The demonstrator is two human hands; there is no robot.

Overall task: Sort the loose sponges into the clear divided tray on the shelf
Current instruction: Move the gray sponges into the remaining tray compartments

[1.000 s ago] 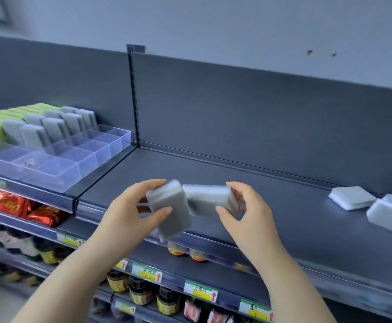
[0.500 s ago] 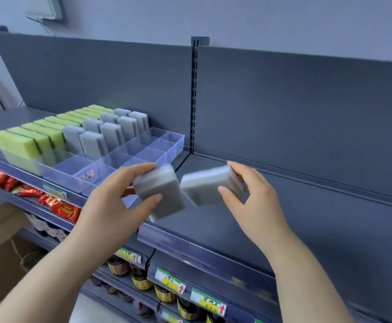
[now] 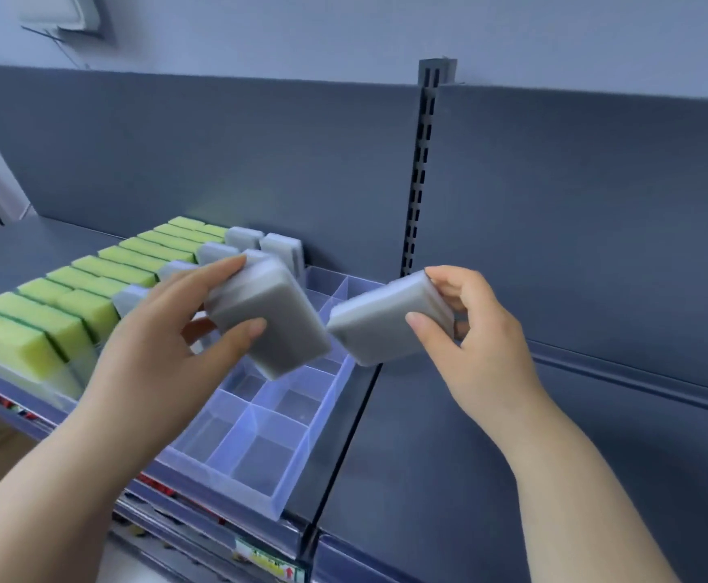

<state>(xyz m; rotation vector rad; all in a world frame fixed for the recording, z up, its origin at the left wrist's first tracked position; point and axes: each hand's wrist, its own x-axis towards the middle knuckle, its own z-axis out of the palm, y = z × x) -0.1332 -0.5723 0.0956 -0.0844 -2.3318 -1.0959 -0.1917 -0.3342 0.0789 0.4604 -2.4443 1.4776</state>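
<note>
1. Sponges: left hand pinches grey sponge; right hand pinches second sponge.
2. Tray lies right below left grip; empty cells under it. Left is nearer.
3. Left sponge's long axis tilts down toward the cells.

The left hand holds a grey sponge tilted above the clear divided tray, thumb on its near face, fingers behind. The right hand pinches a second grey sponge just right of it, over the tray's right edge. Yellow-green sponges fill the tray's left rows; grey ones stand at the far end.
</note>
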